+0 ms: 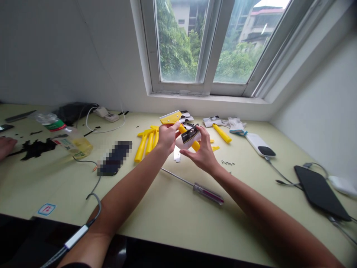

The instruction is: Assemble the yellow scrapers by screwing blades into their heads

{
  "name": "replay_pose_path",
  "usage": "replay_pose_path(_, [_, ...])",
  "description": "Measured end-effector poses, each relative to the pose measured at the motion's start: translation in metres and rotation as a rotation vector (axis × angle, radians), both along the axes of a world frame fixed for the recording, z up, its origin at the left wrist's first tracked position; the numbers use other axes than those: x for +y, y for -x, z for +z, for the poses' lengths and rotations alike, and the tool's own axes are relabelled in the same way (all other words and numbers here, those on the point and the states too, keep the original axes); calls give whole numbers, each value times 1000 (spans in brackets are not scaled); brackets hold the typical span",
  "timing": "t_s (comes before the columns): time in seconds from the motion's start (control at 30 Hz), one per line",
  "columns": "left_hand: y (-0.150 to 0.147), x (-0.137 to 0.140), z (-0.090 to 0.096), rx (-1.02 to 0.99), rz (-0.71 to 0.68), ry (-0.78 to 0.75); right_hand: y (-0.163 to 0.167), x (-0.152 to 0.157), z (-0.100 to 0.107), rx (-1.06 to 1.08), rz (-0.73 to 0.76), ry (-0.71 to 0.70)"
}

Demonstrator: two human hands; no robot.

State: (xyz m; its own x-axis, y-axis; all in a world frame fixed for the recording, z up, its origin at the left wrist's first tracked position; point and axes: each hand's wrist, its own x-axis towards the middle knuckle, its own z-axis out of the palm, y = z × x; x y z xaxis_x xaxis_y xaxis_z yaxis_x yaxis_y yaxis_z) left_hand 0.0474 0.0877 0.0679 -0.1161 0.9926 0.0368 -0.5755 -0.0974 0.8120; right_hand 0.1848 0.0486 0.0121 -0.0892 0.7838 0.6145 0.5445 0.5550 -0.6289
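Note:
My left hand (166,138) is closed around a yellow scraper (170,118) near its head, which points up and to the left with a metal edge. On the scraper's handle sits a black and white packaging card (190,135). My right hand (205,152) grips that card between thumb and fingers, close to the handle's lower end. Left of my hands, several yellow scraper handles (141,147) lie side by side. A shiny metal plate (177,155) rests under my hands. Nearer to me lies a screwdriver (208,193) with a clear and purple grip.
Small screws (228,162) are scattered to the right. Behind them lie a yellow handle (222,134), more cards (212,121) and a glove (236,124). A white device (260,145), black phone (320,191), blurred-out dark object (115,158) and bottle (69,139) surround the area. Another person's hand (7,146) shows far left.

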Motion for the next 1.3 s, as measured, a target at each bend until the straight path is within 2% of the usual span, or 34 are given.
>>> replay_pose_path(0.07, [4, 2, -2, 31, -43, 12, -4, 3, 3, 76, 33, 88])
replay_pose_path(0.23, [10, 8, -8, 11, -125, 51, -5, 7, 15, 456, 318, 374])
replay_pose_path(0.33, [11, 10, -9, -13, -150, 61, -7, 7, 22, 616, 315, 489])
replay_pose_path(0.4, [11, 9, -8, -16, -157, 62, -11, 7, 25, 628, 350, 612])
replay_pose_path(0.5, [12, 8, -6, 9, -201, 61, -18, 7, 26, 534, 380, 819])
replay_pose_path(0.57, [14, 8, -7, 33, -261, 49, -22, 8, 25, 526, 364, 872])
replay_pose_path(0.77, [16, 9, -12, 162, -428, 20, -17, 10, 15, 740, 318, 757])
replay_pose_path(1.0, [20, 9, -5, 462, -279, -90, -14, 17, 4, 868, 280, 589])
replay_pose_path(1.17, [36, 12, 5, 443, -297, -61, -15, 13, 7, 884, 255, 528])
replay_pose_path(1.23, [40, 10, 10, 437, -337, -83, -13, 9, 12, 884, 245, 521])
replay_pose_path(1.3, [42, 5, 16, 484, -471, -121, -11, 5, 17, 879, 225, 520])
